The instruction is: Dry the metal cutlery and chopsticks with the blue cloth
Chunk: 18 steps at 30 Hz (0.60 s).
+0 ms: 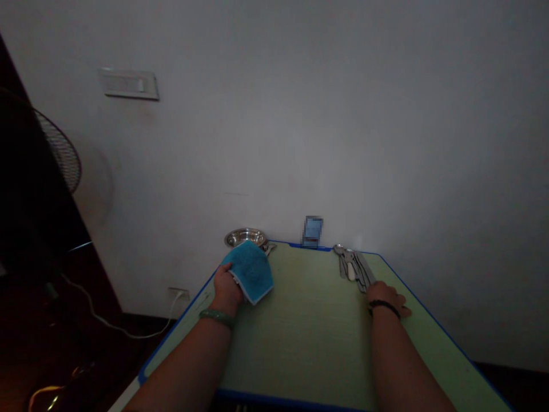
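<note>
Currently: left hand (226, 290) closed on a folded blue cloth (251, 272) at the far-left corner of a pale-green, blue-edged table (309, 337); right hand (385, 300) open, palm down, just beside lengthwise steel cutlery (354, 269) at its far-right corner.

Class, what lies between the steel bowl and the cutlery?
The head view shows a pixelated blue rectangular object standing at the far edge of the green table, between the steel bowl and the cutlery.
</note>
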{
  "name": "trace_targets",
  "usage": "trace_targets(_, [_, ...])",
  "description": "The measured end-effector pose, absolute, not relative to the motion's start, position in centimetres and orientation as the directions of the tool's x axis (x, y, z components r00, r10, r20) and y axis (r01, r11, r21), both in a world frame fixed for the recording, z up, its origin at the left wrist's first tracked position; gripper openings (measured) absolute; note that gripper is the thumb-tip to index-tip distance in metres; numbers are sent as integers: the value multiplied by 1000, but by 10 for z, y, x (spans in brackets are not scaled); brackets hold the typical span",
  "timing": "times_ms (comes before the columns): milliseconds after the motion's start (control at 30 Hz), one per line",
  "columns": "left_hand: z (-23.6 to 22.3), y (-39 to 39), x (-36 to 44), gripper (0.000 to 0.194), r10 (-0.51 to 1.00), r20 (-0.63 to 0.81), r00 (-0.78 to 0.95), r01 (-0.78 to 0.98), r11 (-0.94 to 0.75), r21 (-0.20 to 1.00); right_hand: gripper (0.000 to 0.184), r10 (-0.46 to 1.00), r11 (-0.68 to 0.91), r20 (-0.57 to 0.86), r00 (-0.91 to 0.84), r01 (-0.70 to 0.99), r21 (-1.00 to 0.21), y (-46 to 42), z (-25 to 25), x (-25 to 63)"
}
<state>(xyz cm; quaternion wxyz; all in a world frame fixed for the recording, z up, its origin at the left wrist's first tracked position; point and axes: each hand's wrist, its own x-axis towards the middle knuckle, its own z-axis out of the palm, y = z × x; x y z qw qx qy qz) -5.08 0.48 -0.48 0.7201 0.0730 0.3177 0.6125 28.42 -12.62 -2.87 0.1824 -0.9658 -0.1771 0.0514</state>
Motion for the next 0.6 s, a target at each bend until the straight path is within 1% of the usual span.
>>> trace_targets(133, [-1,6,-53,39,941,-335,-41,-874,129,469,38,372,-869,-56,927,326,-372,-127,-28,284])
trace_targets(200, [1,6,-55,37,951,-304,-59,-888,89,451,38,364,-865,-41,930,322,-384,-127,-25,283])
trace_targets(300, [1,5,-59,35,960,-273,-62,-900,65,430,39,373,-838,66,926,366,-405,-124,-19,275])
trace_targets(367, [1,5,-60,34,967,-248,-63,-904,50,424,39,426,-792,184,886,463,-397,-118,-15,263])
trace_targets(433, [1,5,-61,33,970,-235,-60,-904,47,426,38,562,-696,294,773,634,-337,-109,-13,245])
trace_targets(467, [2,5,-60,33,970,-238,-57,-901,53,430,36,650,-615,333,683,730,-298,-104,-14,234])
trace_targets(533, [2,3,-60,32,963,-262,-60,-890,67,451,34,830,-416,299,471,880,-231,-95,-17,210])
trace_targets(600, [3,2,-58,31,957,-286,-53,-872,96,481,34,941,-212,226,253,959,-191,-88,-22,186])
